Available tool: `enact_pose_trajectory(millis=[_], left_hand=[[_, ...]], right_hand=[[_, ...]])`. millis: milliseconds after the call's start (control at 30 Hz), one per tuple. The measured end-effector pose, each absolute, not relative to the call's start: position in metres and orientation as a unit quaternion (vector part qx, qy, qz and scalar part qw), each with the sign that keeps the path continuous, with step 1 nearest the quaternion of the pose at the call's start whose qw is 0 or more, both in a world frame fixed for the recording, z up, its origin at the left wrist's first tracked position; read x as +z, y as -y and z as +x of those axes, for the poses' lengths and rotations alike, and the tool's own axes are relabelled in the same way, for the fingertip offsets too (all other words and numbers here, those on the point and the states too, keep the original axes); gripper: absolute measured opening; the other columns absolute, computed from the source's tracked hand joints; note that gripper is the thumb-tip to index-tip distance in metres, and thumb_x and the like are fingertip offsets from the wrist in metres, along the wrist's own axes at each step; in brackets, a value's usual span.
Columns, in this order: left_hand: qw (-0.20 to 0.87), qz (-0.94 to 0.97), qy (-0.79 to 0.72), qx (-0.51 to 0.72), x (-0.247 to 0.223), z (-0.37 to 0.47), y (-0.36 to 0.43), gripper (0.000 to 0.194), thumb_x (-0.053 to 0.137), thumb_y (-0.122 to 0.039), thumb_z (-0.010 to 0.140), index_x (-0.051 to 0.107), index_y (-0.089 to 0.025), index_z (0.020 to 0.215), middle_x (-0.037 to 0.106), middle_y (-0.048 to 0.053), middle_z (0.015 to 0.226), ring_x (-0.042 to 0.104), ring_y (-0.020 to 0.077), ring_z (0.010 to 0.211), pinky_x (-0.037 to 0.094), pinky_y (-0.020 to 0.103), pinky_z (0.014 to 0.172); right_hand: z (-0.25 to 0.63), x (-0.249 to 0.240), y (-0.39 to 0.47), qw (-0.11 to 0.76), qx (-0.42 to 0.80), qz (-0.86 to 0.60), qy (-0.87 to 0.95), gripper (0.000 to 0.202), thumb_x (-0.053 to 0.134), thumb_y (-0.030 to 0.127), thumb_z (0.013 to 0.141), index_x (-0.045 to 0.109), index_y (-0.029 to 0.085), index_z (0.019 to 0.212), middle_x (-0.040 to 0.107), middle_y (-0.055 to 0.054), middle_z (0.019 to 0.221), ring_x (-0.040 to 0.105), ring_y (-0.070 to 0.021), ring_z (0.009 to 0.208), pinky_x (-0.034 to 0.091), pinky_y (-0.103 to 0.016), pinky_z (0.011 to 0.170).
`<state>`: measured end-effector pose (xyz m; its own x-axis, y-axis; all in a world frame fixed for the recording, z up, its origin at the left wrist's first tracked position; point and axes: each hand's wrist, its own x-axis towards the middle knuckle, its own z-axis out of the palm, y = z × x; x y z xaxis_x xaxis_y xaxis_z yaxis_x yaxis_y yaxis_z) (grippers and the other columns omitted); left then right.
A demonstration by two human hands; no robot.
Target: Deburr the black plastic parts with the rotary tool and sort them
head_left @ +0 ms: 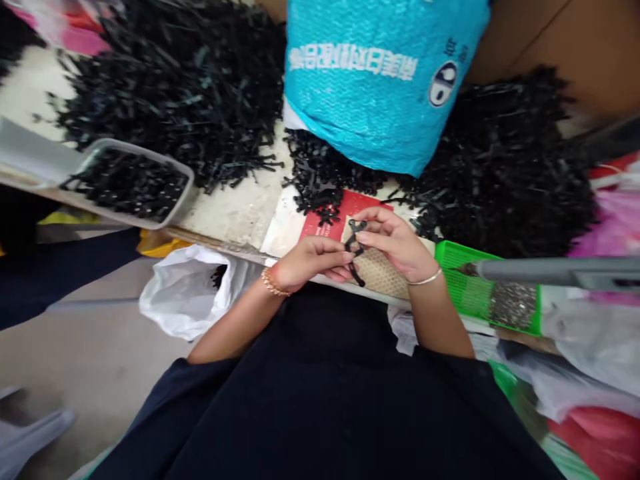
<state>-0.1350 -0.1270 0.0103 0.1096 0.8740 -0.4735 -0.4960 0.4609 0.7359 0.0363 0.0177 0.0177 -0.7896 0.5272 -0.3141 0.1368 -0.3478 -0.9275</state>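
Between my two hands, above a beige textured mat, is a small black jointed part. My left hand pinches its lower left side with thumb and fingers. From the right, my right hand grips the part's upper end between thumb and forefinger. One black arm of the part hangs down below my left fingertips. A red sheet lies behind the hands, partly under the mat. Small black pieces are heaped just beyond it.
A blue bag stands behind, between large black piles. A clear tub of black pieces is left. Right are a green basket with small metal bits and a grey tool arm. A white bag hangs at the front left.
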Motion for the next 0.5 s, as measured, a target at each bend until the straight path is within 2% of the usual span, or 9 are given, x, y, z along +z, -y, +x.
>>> enact_pose_trajectory(millis=[133, 500], left_hand=[[0.718, 0.196, -0.471, 0.473, 0.0101, -0.1344, 0.1258, 0.041, 0.1, -0.04, 0.074, 0.082, -0.013, 0.098, 0.084, 0.007, 0.082, 0.082, 0.0181, 0.075, 0.068, 0.027, 0.076], [0.725, 0.176, -0.459, 0.483, 0.0151, -0.1356, 0.1198, 0.039, 0.103, -0.039, 0.067, 0.084, -0.015, 0.09, 0.083, 0.005, 0.078, 0.081, 0.0179, 0.068, 0.068, 0.024, 0.065]], right_hand=[[0.0357, 0.0166, -0.0194, 0.128, 0.782, -0.269, 0.548, 0.046, 0.095, 0.039, 0.078, 0.07, 0.023, 0.113, 0.076, 0.003, 0.084, 0.073, -0.0121, 0.076, 0.06, -0.025, 0.074], [0.0348, 0.0116, -0.0229, 0.128, 0.797, -0.233, 0.543, 0.043, 0.092, 0.036, 0.083, 0.068, 0.022, 0.114, 0.077, 0.003, 0.085, 0.075, -0.0108, 0.078, 0.061, -0.024, 0.077]])
